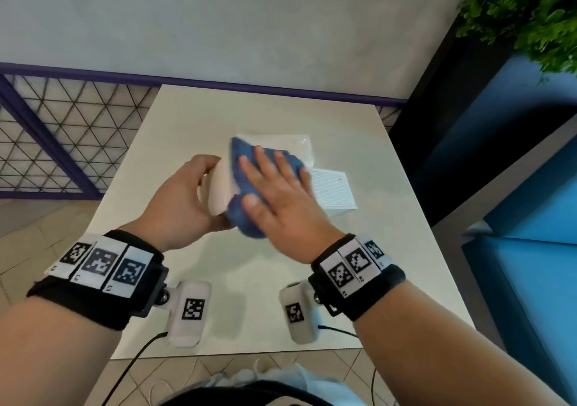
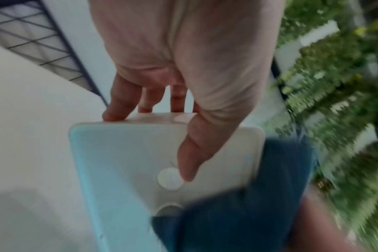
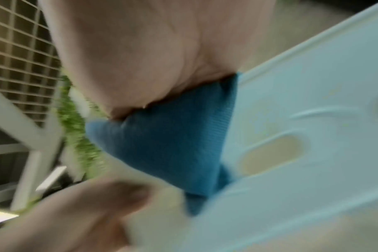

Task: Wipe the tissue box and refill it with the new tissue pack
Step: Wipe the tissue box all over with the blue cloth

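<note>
Honestly a lot of this was hard to read. Both wrist views were smeared with blur, and in the head view the white plastic tissue box (image 1: 222,187) was mostly buried under hands and cloth, so only one pale side and a rounded end showed. Couldn't tell whether anything was inside it; no opening into it was visible from above.

The left hand (image 1: 184,199) gripped the box from the left, lifted off the white tabletop (image 1: 359,265). In the left wrist view the fingers (image 2: 119,105) curled over the far edge and the thumb lay on the broad face beside a round disc. The right hand (image 1: 281,196) lay flat on the blue microfibre cloth (image 1: 246,218), fingers straight and slightly spread, pressing it against the box's right side. The right wrist view showed the cloth (image 3: 173,136) squashed under the palm against the box (image 3: 302,119), which had slot-shaped cutouts there.

Behind the hands, one clear-wrapped tissue pack (image 1: 281,142) lay on the tabletop, half hidden. Just to its right was one white textured sheet or stack (image 1: 335,192), its near-left corner covered by the right hand; couldn't say what it was.

Count: one box, one cloth, one pack, two hands.
</note>
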